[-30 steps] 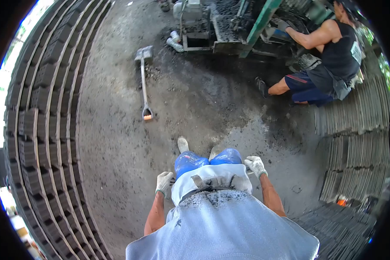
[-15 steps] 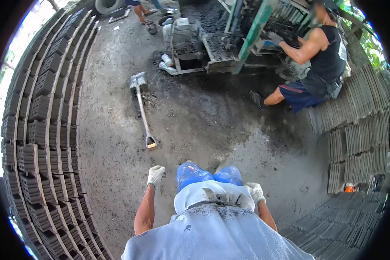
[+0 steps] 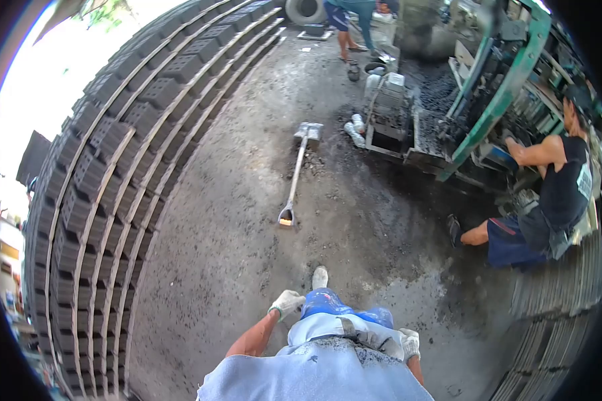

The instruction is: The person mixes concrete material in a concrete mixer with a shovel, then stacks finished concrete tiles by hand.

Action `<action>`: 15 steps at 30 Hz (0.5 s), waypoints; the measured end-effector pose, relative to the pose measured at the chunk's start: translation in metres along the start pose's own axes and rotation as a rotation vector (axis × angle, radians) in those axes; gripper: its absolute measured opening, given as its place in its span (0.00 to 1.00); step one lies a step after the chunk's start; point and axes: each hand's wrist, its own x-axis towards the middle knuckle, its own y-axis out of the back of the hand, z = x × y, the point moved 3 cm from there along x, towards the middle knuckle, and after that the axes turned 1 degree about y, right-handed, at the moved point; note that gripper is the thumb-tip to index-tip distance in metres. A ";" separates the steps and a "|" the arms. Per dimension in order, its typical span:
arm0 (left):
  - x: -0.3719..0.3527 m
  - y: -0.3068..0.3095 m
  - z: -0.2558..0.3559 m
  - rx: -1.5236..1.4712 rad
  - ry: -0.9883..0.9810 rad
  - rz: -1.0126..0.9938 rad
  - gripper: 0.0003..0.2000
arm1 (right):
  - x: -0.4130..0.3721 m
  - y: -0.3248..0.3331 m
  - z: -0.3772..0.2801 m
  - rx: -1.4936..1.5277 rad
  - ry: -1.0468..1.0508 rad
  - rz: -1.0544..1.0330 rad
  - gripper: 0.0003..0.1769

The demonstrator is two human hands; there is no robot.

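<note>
My left hand (image 3: pixel 288 302), in a white knit glove, hangs beside my blue-clad thigh with its fingers loosely stretched forward and nothing in it. Beside my right hip is my right hand (image 3: pixel 410 344), gloved the same way; its fingers are loosely curled, with no object showing. Ahead on the dirt floor lies a shovel (image 3: pixel 297 177), apart from both hands. Its D-shaped handle points toward me and its blade points away. My light boot (image 3: pixel 320 277) shows in front of my knees.
Racks of grey hollow blocks (image 3: pixel 160 97) on wooden slats line the left. A green-framed machine (image 3: pixel 498 100) stands front right, with a co-worker (image 3: pixel 562 180) beside it. Thin stacked boards (image 3: pixel 555 287) are at right. Another person (image 3: pixel 344 30) and a tire (image 3: pixel 306 9) are far back.
My view has turned left, so the shovel, machine and co-worker appear farther right. My left hand has come closer to my thigh and its fingers have loosened; a boot has come into view.
</note>
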 end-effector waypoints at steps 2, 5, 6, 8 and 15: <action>-0.028 -0.020 -0.027 0.088 0.039 0.025 0.16 | 0.008 0.013 0.001 0.037 -0.009 -0.032 0.12; -0.059 -0.041 -0.064 0.115 0.178 0.098 0.22 | 0.002 0.028 -0.052 -0.017 -0.067 -0.164 0.11; -0.058 -0.046 -0.084 0.090 0.185 0.120 0.22 | 0.009 0.029 -0.049 0.005 -0.098 -0.190 0.11; -0.047 -0.063 -0.123 0.177 0.012 0.114 0.21 | 0.021 0.028 -0.043 0.048 -0.121 -0.192 0.12; -0.043 -0.057 -0.099 -0.008 -0.212 0.297 0.14 | 0.082 0.005 -0.035 -0.058 0.083 -0.357 0.14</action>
